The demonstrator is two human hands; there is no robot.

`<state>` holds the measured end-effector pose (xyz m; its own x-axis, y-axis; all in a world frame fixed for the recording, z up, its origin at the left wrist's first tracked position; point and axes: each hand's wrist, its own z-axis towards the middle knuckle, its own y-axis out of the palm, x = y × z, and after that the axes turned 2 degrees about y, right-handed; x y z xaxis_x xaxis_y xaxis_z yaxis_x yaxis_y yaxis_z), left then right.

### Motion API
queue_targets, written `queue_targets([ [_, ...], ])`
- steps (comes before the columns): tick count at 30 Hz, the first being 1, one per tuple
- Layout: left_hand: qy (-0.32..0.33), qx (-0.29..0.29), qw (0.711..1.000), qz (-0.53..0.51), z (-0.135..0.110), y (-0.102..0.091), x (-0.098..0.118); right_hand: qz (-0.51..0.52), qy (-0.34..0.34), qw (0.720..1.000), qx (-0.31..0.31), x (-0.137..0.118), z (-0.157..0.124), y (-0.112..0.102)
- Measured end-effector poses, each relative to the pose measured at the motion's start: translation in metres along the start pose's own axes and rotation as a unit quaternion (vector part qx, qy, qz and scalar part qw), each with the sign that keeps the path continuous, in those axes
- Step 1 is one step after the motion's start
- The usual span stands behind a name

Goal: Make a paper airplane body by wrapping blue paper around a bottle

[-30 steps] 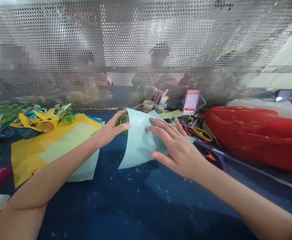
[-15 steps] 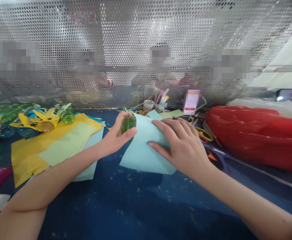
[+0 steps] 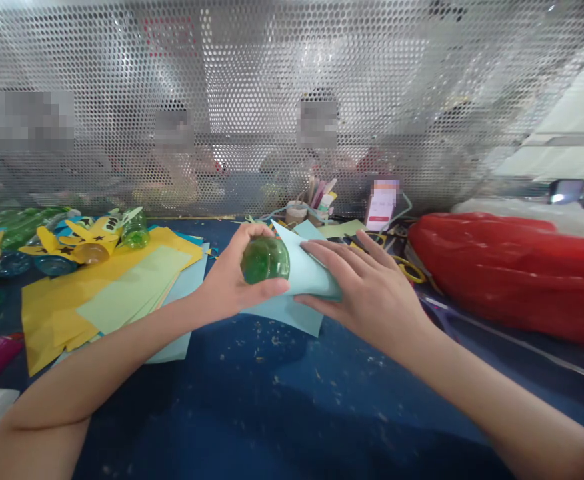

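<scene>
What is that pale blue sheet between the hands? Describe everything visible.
The pale blue sheet looks like thin craft paper, plain and matte. It curls partly around a green bottle gripped by the left hand. The right hand presses its curved top; a lower corner hangs down toward the blue table.

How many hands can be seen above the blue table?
2. The left hand grips the green bottle; the right hand presses the light blue paper against it. More may be hidden behind the mesh screen.
</scene>
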<state>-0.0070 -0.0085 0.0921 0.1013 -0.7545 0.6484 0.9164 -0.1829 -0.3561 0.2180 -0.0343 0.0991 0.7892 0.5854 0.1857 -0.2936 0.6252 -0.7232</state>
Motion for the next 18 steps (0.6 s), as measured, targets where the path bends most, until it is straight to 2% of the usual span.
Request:
queue_targets([
  [4,0.017,0.011,0.999,0.029,-0.002,0.003,0.013,0.032,0.015,0.999,-0.011,0.002,-0.001,0.005],
  [8,0.037,0.000,0.997,0.063,-0.006,0.004,0.024,0.131,0.016,0.991,-0.004,0.003,-0.002,0.010],
  [11,0.042,-0.010,0.999,0.024,-0.006,0.001,0.027,0.230,0.087,0.969,0.006,0.004,-0.002,0.013],
  [14,0.056,0.014,0.998,-0.009,0.000,-0.006,0.022,0.330,0.226,0.915,0.044,0.009,-0.001,0.016],
  [16,0.060,0.063,0.996,-0.002,0.003,-0.011,0.014,0.415,0.314,0.851,0.067,0.012,0.001,0.021],
  [18,0.055,0.143,0.988,0.022,0.006,-0.013,0.006,0.504,0.382,0.771,0.074,0.014,0.003,0.028],
])
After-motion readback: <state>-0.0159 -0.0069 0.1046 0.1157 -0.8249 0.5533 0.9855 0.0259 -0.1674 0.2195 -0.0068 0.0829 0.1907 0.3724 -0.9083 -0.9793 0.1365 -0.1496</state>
